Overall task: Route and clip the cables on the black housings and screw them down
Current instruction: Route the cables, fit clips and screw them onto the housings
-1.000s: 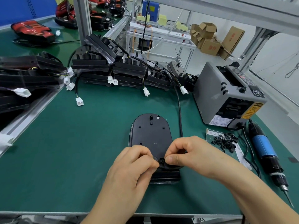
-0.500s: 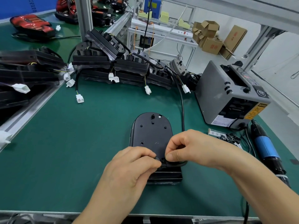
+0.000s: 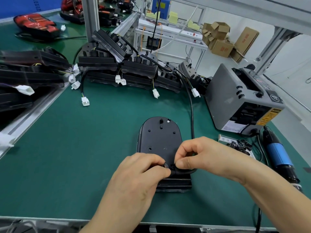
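Head view: one black housing [image 3: 159, 140] lies flat mid-counter [image 3: 67, 157], its 6 o'clock end under both hands. One cable [image 3: 192, 115] comes in from 12 o'clock past the housing's 3 o'clock edge and bends across its near end. Left hand [image 3: 134, 179] thumb and forefinger pinch the cable bend. Right hand [image 3: 207, 155] fingers [image 3: 183, 163] pinch it just beside, at 3 o'clock of the left grip; fingertips almost touching. One blue electric screwdriver [image 3: 277, 153] and one heap of small black clips [image 3: 239, 145] at 3 o'clock, one grey tape dispenser [image 3: 239, 98] at 2 o'clock. Stacked housings [image 3: 134, 69] at 12 o'clock, number can't be told.
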The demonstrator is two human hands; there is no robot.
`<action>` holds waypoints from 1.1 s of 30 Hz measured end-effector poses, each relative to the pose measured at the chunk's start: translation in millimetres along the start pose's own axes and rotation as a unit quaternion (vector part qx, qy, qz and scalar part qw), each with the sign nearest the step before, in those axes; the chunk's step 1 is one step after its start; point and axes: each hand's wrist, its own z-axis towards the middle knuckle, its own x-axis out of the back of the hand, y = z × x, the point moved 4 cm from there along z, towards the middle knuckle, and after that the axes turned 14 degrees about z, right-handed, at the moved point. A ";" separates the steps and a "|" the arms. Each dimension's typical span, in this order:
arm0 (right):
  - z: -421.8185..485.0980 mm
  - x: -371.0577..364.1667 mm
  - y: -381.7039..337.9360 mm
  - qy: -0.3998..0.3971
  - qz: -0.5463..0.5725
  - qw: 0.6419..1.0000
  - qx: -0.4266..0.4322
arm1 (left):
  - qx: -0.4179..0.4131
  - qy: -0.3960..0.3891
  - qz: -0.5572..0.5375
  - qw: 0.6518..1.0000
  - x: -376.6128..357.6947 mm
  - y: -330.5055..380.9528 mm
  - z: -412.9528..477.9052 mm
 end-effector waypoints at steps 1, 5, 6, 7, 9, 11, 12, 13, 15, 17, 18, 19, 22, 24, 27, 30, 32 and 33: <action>0.4 0.0 -0.5 -0.001 -0.002 1.000 -0.002 | -0.001 0.000 0.001 1.000 -0.1 0.2 0.0; 2.7 0.3 -3.6 -0.009 -0.013 1.000 -0.011 | 0.000 0.003 0.005 1.000 0.2 0.5 -0.1; 3.1 0.2 -4.4 -0.013 -0.015 1.000 -0.013 | -0.001 0.004 0.006 1.000 0.2 0.6 -0.1; 3.4 0.1 -5.4 -0.017 -0.017 1.000 -0.015 | -0.001 0.004 0.007 1.000 0.2 0.7 -0.2; 4.2 0.5 -7.8 -0.029 -0.026 0.999 -0.021 | -0.003 0.004 0.010 1.000 0.2 1.0 -0.2; 6.5 1.2 -11.5 -0.046 -0.060 0.997 -0.031 | -0.005 0.003 0.010 1.000 0.4 0.7 0.0; 8.5 1.5 -13.8 -0.057 -0.083 0.994 -0.038 | -0.005 0.002 0.008 1.000 0.7 0.5 0.3; 10.7 1.7 -16.4 -0.069 -0.103 0.991 -0.045 | -0.006 0.001 0.006 1.000 1.1 0.1 0.9; 15.4 2.0 -22.2 -0.092 -0.134 0.985 -0.061 | -0.005 -0.003 0.000 1.000 1.6 -0.2 1.9; 19.9 1.6 -28.4 -0.112 -0.167 0.977 -0.077 | -0.003 -0.007 -0.003 1.000 1.7 -0.4 2.4; 22.0 1.0 -31.0 -0.121 -0.176 0.973 -0.085 | -0.002 -0.009 -0.004 1.000 1.7 -0.4 2.5; 24.0 0.6 -33.3 -0.127 -0.182 0.971 -0.090 | 0.000 -0.012 -0.006 1.000 1.5 -0.6 2.5; 26.6 1.1 -35.3 -0.135 -0.187 0.968 -0.096 | 0.004 -0.018 -0.013 1.000 1.2 -0.7 2.0; 25.3 2.5 -31.9 -0.132 -0.174 0.972 -0.089 | 0.008 -0.021 -0.013 1.000 1.3 -0.3 1.6; 20.9 4.6 -21.4 -0.118 -0.129 0.982 -0.074 | 0.023 -0.019 -0.021 0.999 0.8 0.2 -0.1; 17.9 5.1 -13.5 -0.111 -0.087 0.988 -0.067 | 0.054 -0.023 -0.065 0.996 -0.6 -2.2 -0.2; 18.0 5.5 -12.2 -0.113 -0.081 0.988 -0.072 | 0.069 -0.029 -0.093 0.993 -2.0 -4.6 0.7; 18.7 5.5 -12.3 -0.117 -0.082 0.987 -0.076 | 0.073 -0.033 -0.101 0.992 -2.5 -5.3 1.2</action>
